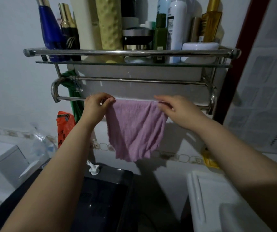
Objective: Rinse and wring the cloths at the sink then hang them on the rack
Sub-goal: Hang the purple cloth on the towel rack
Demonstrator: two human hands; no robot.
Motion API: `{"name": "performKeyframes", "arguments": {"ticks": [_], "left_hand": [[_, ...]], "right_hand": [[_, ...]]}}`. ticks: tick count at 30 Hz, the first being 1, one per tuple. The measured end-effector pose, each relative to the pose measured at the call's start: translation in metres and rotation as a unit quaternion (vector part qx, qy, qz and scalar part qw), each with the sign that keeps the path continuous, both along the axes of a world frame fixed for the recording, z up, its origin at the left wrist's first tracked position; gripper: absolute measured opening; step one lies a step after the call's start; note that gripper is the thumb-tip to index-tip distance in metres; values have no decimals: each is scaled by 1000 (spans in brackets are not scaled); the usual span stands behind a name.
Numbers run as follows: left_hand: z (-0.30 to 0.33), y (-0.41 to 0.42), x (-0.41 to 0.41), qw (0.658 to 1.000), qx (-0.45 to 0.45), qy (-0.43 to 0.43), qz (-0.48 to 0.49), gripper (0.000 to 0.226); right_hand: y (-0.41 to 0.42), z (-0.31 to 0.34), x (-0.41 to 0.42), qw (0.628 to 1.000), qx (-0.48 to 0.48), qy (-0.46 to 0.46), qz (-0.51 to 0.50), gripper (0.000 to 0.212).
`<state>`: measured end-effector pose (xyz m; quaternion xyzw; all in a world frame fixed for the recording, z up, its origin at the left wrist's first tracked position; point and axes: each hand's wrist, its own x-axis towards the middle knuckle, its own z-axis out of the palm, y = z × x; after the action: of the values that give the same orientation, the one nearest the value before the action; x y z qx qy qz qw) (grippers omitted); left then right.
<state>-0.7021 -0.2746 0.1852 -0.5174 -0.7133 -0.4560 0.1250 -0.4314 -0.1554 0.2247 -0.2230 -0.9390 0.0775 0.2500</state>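
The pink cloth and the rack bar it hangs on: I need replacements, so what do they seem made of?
The pink cloth looks like soft, crinkled microfibre or terry, matte and limp. The rack bar looks like polished stainless or chromed steel tube, with bright reflections.

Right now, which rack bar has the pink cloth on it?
The lowest front bar, nearest the camera: the pink cloth drapes over it between both hands. The bar behind and the top rail are bare.

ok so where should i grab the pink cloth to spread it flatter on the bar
Grip the pink cloth at its two top corners, coming from the front, as the left hand and right hand do. It drapes over the lower rail, bunched towards the middle, so pulling the corners apart along the rail should flatten it.
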Motion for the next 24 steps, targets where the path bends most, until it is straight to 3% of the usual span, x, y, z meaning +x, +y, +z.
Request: {"name": "performKeyframes", "arguments": {"ticks": [2, 5, 10, 14, 16, 19, 21, 24], "left_hand": [[-1, -1, -1, 1000, 3, 19, 11, 17], [-1, -2, 0, 999, -1, 32, 26, 18], [-1, -1, 1, 999, 0, 21, 44, 16], [-1, 0, 3, 998, -4, 14, 63, 18], [-5, 0, 4, 992, -8, 69, 105, 23], [-13, -3, 13, 982, 21, 125, 140, 28], [-17, -3, 20, 972, 8, 206, 110, 34], [-19, -5, 19, 967, -37, 234, 92, 39]], "right_hand": [[5, -3, -2, 995, 75, -43, -43, 38], [17, 3, 16, 984, 130, 12, -121, 28], [15, 5, 57, 963, 146, 17, -227, 18], [10, 15, 76, 948, 116, -23, -294, 28], [3, 18, 70, 960, 107, 49, -253, 30], [-9, 16, 42, 982, 68, 145, -96, 29], [-6, 4, 25, 995, 68, 67, -35, 36], [12, -8, 18, 984, 134, -36, -114, 39]]}}
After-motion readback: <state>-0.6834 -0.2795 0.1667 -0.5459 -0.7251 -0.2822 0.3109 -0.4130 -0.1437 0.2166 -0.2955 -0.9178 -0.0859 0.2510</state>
